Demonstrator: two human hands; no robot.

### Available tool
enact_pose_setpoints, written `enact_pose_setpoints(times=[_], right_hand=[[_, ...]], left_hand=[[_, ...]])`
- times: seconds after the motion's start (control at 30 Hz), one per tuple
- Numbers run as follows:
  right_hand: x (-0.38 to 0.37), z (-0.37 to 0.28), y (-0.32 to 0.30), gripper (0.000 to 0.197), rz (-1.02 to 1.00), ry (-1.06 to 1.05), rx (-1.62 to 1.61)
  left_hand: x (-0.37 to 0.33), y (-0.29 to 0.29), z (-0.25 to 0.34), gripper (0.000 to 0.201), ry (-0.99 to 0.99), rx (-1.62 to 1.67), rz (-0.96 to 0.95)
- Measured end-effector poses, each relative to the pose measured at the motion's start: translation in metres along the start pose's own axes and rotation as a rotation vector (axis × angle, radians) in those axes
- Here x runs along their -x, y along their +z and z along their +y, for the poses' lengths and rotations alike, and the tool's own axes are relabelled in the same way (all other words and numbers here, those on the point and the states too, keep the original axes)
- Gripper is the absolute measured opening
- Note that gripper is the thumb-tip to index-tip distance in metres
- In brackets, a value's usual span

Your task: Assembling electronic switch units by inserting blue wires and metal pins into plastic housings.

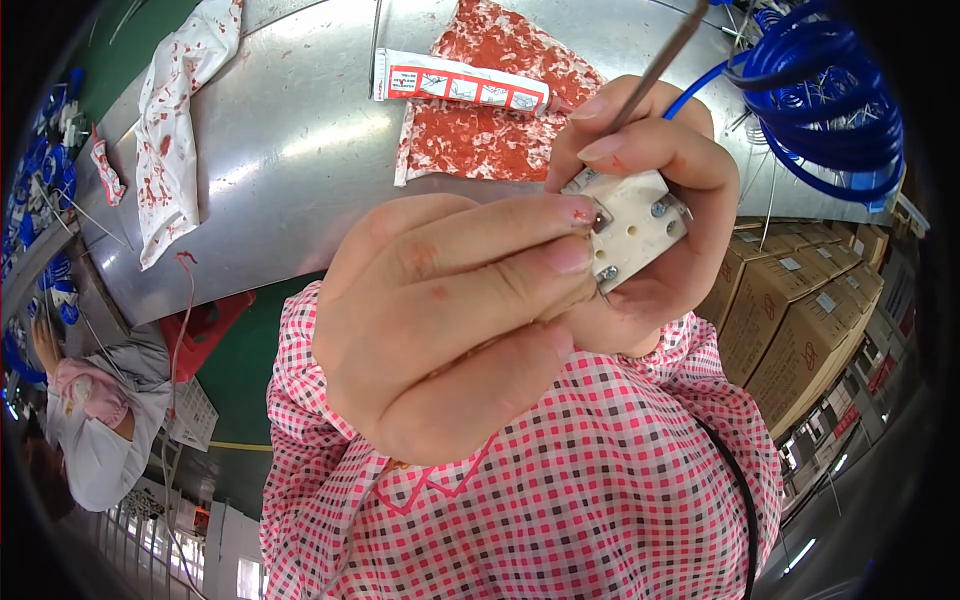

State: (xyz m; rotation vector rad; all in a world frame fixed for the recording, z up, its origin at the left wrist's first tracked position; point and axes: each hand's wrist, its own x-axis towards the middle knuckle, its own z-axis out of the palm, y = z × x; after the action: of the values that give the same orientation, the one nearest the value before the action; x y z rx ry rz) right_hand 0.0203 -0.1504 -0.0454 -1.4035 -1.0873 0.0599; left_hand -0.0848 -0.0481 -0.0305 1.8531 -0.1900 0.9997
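Close in front of my chest, both hands meet on a small white block [637, 237] with round holes and metal screws. My right hand [690, 150] wraps around the block from behind. Between its thumb and fingers also runs a thin brownish metal rod [660, 62], slanting up and away. My left hand [440, 300] pinches the block's left side, fingertips on a small dark metal piece [600, 217]. Red smears mark several fingers. Beyond the hands, a white tube with red printed panels [465, 85] lies on a red-stained cloth [470, 140].
Coiled blue hose [825, 100] hangs at the right, near my right hand. On the metal bench [300, 150] lie a stained white cloth [180, 130] and a crumpled tube [106, 170]. Cartons [800, 330] stack at right. A co-worker [105, 420] is at far left, near a red plastic stool [205, 335].
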Motion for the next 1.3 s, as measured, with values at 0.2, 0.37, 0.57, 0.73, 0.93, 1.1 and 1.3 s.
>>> enact_pose_setpoints(times=[0.2,0.37,0.57,0.73,0.93,1.1,1.3], right_hand=[[-0.001,-0.001,0.0,0.055,-0.011,0.011,-0.025],[0.001,-0.002,0.002,0.053,0.004,0.043,-0.042],[0.0,-0.004,0.004,0.047,0.023,0.046,-0.022],[0.0,-0.007,0.0,0.043,-0.03,0.057,-0.025],[-0.002,-0.003,-0.005,0.045,-0.072,0.031,0.073],[-0.001,-0.007,-0.001,0.046,-0.051,0.052,0.058],[-0.001,-0.006,0.001,0.047,-0.022,0.082,0.015]], left_hand=[[0.0,-0.001,0.002,0.023,-0.01,0.002,0.007],[-0.007,-0.003,0.009,0.02,-0.077,0.029,-0.026],[-0.019,-0.012,0.015,0.019,-0.158,-0.023,-0.089],[-0.017,-0.012,0.03,0.017,-0.297,-0.101,-0.143],[-0.005,-0.017,0.009,0.016,-0.157,-0.012,-0.217],[0.002,-0.019,0.005,0.02,-0.155,0.156,-0.237],[0.009,-0.015,-0.004,0.021,-0.072,0.178,-0.199]])
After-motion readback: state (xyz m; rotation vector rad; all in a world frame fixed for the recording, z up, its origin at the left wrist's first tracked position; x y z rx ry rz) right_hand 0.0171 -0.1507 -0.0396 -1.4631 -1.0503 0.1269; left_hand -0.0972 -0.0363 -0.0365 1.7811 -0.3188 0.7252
